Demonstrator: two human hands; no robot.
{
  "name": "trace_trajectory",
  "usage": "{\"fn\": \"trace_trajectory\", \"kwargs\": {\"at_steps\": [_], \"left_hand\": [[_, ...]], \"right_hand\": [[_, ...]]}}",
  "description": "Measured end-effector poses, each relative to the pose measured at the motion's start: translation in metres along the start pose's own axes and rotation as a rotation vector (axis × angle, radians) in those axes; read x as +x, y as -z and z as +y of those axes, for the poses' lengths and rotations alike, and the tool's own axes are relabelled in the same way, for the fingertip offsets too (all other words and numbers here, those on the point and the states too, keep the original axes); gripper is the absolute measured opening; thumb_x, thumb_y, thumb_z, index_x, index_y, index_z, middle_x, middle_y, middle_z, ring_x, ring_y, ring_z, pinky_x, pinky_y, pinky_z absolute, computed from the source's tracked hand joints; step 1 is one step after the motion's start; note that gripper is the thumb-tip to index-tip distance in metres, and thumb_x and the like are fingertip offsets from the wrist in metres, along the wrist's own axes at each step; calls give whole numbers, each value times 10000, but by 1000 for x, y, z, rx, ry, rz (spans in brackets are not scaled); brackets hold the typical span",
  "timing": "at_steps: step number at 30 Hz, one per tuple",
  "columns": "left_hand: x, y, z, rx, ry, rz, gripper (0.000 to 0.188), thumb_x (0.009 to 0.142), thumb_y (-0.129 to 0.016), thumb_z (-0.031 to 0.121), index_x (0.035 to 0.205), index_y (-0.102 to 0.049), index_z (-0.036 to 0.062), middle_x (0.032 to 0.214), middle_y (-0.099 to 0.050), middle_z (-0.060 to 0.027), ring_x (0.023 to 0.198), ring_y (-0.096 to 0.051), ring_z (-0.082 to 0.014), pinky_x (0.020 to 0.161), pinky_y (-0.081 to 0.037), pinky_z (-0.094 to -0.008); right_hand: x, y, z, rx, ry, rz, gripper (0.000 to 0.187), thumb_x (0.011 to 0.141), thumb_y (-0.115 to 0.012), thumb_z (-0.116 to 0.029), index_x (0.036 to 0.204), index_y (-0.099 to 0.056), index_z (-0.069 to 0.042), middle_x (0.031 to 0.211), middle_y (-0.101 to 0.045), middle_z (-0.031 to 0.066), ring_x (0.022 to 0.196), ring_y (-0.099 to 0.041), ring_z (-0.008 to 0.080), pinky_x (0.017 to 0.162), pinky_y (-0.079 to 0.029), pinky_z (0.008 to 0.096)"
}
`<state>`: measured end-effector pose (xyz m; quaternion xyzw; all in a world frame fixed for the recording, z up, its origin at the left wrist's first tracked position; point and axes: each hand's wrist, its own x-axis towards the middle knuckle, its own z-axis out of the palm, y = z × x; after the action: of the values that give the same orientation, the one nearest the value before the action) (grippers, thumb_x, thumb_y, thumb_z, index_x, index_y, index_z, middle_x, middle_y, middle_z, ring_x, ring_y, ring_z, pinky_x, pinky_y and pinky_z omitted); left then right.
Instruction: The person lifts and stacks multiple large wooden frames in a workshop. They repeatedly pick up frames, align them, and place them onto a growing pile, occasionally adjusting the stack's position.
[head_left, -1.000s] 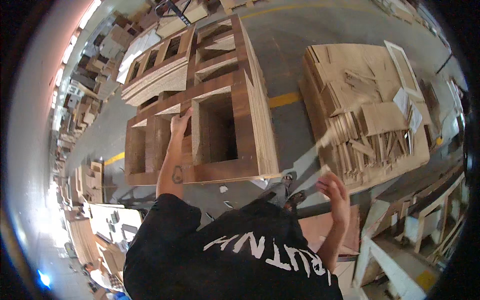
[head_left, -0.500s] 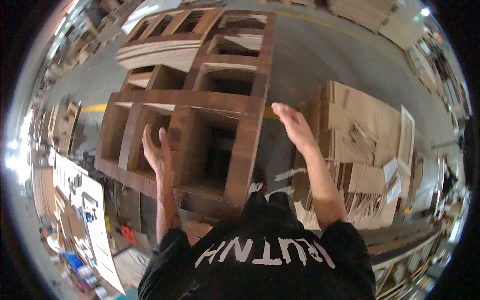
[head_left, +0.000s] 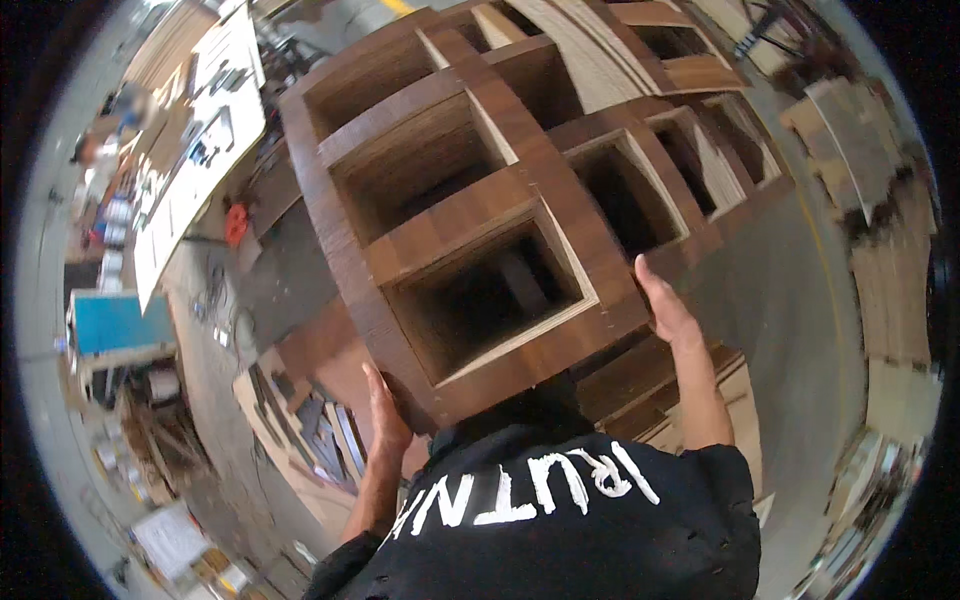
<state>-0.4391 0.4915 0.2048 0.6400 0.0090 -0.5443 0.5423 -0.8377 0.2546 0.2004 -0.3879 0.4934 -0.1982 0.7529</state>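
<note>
My left hand point(head_left: 388, 415) and right hand point(head_left: 670, 310), fingers straight, flank the brown frame stack point(head_left: 578, 215).
Each sits at a near corner, gripping pressure unclear; the stack's long side runs ahead, slanting left.

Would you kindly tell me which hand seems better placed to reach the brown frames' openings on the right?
Likely the right hand: it is close to those openings, whereas the left hand is farther off, by the brown frame's near left corner.
</note>
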Motion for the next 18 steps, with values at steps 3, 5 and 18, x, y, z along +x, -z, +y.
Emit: {"fn": "trace_trajectory", "kwargs": {"at_steps": [3,5,18], "left_hand": [[-21,-16,4,69,2,151,700,1002,-442,636,1325,-587,32,1237,-634,-79,1021,-603,-194,935,-469,-344],[-32,-25,8,62,-193,44,645,1024,-448,584,1267,-626,13,1138,-666,-87,951,-606,-178,892,-472,-329],[-27,-18,9,312,-79,221,378,983,-624,426,923,-647,53,811,-650,-78,652,-657,-224,573,-557,-372]], "right_hand": [[2,-2,-2,-67,3,-91,903,1012,-384,-650,1517,-293,92,1622,-265,169,1507,-204,260,1221,-180,422],[8,-10,4,-121,-3,28,797,1024,-456,-584,1457,-416,83,1498,-448,138,1394,-372,202,1183,-249,340],[10,-1,-12,-383,-89,-106,845,946,-588,-591,1416,-451,98,1405,-535,235,1309,-500,306,1096,-380,362]]}}
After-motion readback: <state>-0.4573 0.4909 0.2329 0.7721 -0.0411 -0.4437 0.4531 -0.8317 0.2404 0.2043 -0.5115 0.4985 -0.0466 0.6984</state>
